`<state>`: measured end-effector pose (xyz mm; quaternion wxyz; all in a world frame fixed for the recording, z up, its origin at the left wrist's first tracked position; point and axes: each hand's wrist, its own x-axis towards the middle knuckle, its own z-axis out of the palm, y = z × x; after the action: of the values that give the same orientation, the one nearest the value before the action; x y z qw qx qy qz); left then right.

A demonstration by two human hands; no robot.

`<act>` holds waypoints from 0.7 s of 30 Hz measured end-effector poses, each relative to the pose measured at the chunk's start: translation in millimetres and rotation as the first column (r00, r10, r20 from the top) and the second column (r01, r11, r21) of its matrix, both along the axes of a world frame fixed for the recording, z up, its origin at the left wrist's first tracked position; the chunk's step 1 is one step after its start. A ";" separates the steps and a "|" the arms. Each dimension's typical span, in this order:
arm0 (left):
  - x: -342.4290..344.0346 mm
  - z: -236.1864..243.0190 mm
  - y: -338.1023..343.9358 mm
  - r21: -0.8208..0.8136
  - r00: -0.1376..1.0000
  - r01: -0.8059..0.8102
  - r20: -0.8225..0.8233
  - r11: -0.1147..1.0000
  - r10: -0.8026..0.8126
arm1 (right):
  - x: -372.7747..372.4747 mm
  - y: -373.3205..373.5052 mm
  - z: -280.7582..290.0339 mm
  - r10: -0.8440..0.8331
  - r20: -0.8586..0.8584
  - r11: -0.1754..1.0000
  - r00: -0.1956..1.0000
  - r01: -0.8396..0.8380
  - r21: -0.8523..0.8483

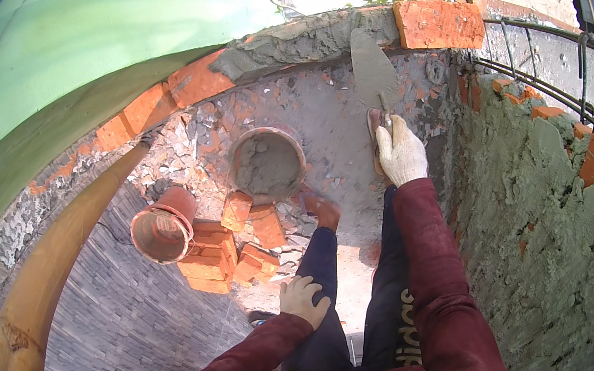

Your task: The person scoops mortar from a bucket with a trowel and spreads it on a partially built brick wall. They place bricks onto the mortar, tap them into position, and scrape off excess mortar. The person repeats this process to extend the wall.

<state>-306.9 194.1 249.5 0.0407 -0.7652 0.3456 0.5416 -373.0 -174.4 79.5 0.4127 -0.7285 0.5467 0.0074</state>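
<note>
One mortar bed point(312, 39) tops the curved wall ahead. Two buckets: a mortar-filled bucket point(273, 128) and a smaller bucket point(178, 202). One trowel point(372, 69), clamped in the nearer right hand's point(403, 152) fingers, lies up-left of them, long axis slanting toward the bed; contact is unclear. The left hand point(304, 300) rests on a thigh point(323, 267), fingers slightly apart.

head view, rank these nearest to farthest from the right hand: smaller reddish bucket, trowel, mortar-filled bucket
1. Trowel, held in the right hand.
2. Mortar-filled bucket, left of that hand.
3. Smaller reddish bucket, farther left, lower in the picture.
</note>
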 end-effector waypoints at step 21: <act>1.4 -3.1 -9.8 0.021 1.000 -0.014 -0.023 1.000 0.015 | 65.7 -29.7 -0.5 -0.628 0.019 0.628 0.778 0.492 0.603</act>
<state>-305.4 184.3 246.4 0.0407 -0.7608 0.3349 0.5545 -307.2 -204.2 79.1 0.6504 -0.3592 0.6679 -0.0434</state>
